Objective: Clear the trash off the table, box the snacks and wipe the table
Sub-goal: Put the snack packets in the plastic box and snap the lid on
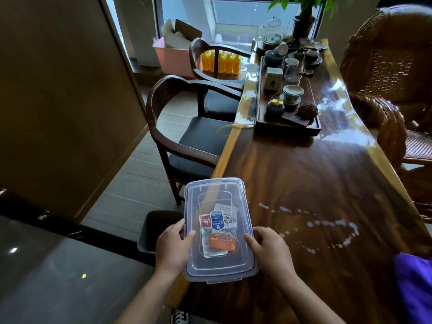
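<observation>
A clear plastic box point(218, 190) with a blue-rimmed lid on it is at the near left edge of the dark wooden table point(304, 183). Several snack packets point(219, 230) show through the lid. My left hand point(171, 249) grips the box's left side, thumb on the lid. My right hand point(268, 249) grips its right side the same way. A purple cloth point(411, 277) lies at the table's near right corner. White spilled streaks point(327, 224) curve across the tabletop to the right of the box.
A dark bin point(159, 228) stands on the floor left of the table, below the box. A tea tray point(287, 127) with cups and pots fills the far half. Two wooden chairs point(187, 141) stand left, a wicker chair point(385, 66) right.
</observation>
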Tool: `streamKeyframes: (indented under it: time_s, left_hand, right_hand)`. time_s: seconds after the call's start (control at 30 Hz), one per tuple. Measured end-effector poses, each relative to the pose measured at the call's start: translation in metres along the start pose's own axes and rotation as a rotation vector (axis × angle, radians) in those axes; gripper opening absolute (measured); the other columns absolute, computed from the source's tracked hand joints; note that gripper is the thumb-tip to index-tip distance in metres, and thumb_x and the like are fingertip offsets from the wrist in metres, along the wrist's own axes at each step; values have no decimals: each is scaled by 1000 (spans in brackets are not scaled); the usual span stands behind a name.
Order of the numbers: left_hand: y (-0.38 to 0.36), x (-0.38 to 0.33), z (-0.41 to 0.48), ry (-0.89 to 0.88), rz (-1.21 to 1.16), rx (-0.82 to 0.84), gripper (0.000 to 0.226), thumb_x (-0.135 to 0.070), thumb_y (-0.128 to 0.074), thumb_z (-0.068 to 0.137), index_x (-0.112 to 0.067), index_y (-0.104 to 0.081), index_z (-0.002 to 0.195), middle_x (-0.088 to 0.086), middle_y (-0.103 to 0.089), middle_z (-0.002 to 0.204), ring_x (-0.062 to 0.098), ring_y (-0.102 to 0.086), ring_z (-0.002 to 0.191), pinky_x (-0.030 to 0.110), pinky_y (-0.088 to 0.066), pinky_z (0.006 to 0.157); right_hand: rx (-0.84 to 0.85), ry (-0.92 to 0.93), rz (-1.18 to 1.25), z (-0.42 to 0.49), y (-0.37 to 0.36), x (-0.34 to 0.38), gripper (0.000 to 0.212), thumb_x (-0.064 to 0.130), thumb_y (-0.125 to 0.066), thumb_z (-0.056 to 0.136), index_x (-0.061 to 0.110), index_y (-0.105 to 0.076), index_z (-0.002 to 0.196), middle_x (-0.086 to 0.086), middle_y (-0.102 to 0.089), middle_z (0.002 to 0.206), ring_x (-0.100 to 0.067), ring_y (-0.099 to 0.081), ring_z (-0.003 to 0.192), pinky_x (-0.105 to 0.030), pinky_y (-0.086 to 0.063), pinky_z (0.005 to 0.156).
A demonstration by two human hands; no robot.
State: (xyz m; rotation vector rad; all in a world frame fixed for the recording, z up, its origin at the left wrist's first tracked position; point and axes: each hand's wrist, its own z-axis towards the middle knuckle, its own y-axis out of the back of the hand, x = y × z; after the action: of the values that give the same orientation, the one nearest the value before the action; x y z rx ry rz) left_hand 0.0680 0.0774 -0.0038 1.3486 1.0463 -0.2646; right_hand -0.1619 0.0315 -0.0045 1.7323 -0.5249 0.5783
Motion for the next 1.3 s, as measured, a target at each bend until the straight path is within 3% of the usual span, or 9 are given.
streamKeyframes:
  time_s: [0.37,0.47,0.67,0.8,0.93,1.17,1.23,1.3]
  left_hand:
    - [-14,15,-7,15,19,-20,27,-27,-67,89,-26,-69,117,-8,-69,95,12,-63,84,37,-55,75]
    - [-15,14,-8,46,32,-31,46,-27,-69,88,-20,-59,133,2,-63,114,18,-60,99,35,-51,86]
    - [-24,5,-8,-157,249,83,68,-42,-59,93,-22,-31,151,10,-20,157,26,-27,143,40,-35,111]
    - [-36,7,-4,-209,413,143,79,-61,-41,93,-23,-13,156,12,7,163,29,-1,152,45,-19,121]
    - [-48,17,-9,-253,506,149,91,-72,-4,83,-20,6,157,10,30,160,24,21,149,42,-3,123]
    - [-50,19,-8,-235,569,181,100,-77,20,75,-18,15,155,9,42,154,23,32,145,45,6,121]
    - [-47,16,-8,-231,596,206,98,-79,14,76,-21,17,154,8,41,155,22,31,146,49,9,119]
    - [-44,17,-6,-222,608,205,92,-74,0,81,-21,5,156,12,24,162,25,18,150,53,5,118]
  right_hand:
    - [28,-45,-52,-6,-10,-1,29,49,-52,97,29,-65,114,11,-53,99,-10,-59,87,-35,-55,76]
    - [46,-38,-45,-5,-12,-2,32,50,-53,96,31,-60,121,11,-52,100,-10,-58,89,-35,-54,77]
    - [29,-4,-69,-1,-14,-6,47,53,-55,93,31,-50,135,8,-55,108,-12,-56,101,-32,-51,79]
    - [58,-23,-48,2,-17,-6,43,51,-54,94,31,-54,132,7,-57,109,-15,-57,105,-34,-51,82]
    - [64,-71,50,-1,-21,-8,42,47,-57,94,33,-54,133,10,-61,113,-9,-59,103,-34,-54,82]
    - [86,-194,159,7,-16,-5,24,44,-65,89,40,-59,111,15,-66,93,-5,-63,88,-38,-56,76]
    - [125,-213,164,11,-14,-5,22,44,-65,88,39,-58,108,14,-66,92,-7,-65,87,-41,-57,79]
    - [161,-226,177,15,-14,-6,27,43,-66,87,36,-58,113,13,-66,93,-8,-65,89,-43,-56,83]
